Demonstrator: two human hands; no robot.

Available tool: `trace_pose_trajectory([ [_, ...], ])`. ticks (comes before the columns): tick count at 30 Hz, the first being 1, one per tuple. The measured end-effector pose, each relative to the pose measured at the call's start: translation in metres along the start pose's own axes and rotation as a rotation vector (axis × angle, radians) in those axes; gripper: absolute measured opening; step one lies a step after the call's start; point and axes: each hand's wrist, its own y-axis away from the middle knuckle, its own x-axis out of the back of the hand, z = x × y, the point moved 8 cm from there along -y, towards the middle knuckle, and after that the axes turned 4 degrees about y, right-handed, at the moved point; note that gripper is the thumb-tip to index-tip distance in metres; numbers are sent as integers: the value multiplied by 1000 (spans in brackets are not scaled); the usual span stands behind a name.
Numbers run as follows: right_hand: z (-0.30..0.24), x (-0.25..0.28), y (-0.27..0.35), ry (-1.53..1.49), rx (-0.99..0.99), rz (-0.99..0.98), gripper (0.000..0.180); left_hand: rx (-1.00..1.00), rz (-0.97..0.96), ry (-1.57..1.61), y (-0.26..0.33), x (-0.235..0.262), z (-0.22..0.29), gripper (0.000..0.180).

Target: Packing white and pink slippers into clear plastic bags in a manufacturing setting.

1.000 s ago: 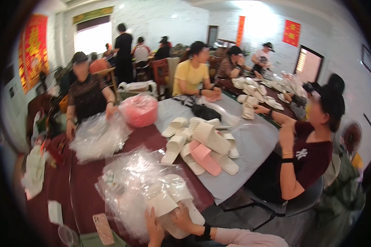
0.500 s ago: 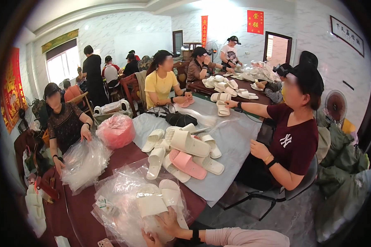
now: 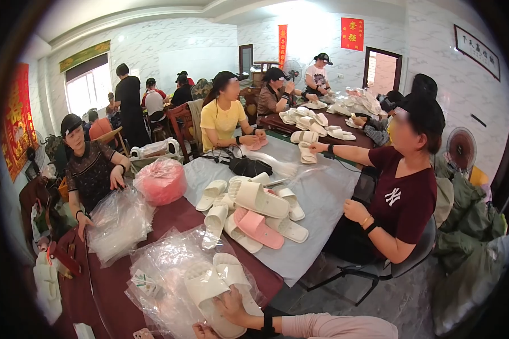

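A pair of cream slide slippers [image 3: 206, 282] lies on a heap of clear plastic bags [image 3: 161, 279] at the table's near edge. My right hand [image 3: 232, 308], with a black band at its wrist, grips the pair from the right, its fingers at the foot opening below the straps. Only part of my left hand [image 3: 203, 331] shows at the lower edge; its fingers are bent against the heel end of the left slipper. Past the bags, a pile of cream slippers [image 3: 257, 198] includes a pink slipper [image 3: 258, 227].
A grey sheet [image 3: 316, 226] covers part of the dark red table [image 3: 175, 217]. A pink wrapped bundle [image 3: 160, 181] sits far left of the pile. One co-worker [image 3: 96, 169] handles clear bags at left; another [image 3: 407, 186] reaches toward slippers at right. A black bag [image 3: 249, 165] lies behind the pile.
The slipper pair has shifted slightly and turned in my hands, its soles now a little lower. My left hand has slid down toward the lower edge.
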Motion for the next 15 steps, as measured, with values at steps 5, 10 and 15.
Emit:
trace_pose_trajectory([
  [5,6,-19,2,95,-2,-187,36,138,31,269,8,0,8,21],
  [10,0,-16,11,84,26,-311,44,201,-9,169,1,-1,-32,21],
  [15,8,-29,32,440,372,-31,48,127,-73,-48,2,-13,-20,27],
])
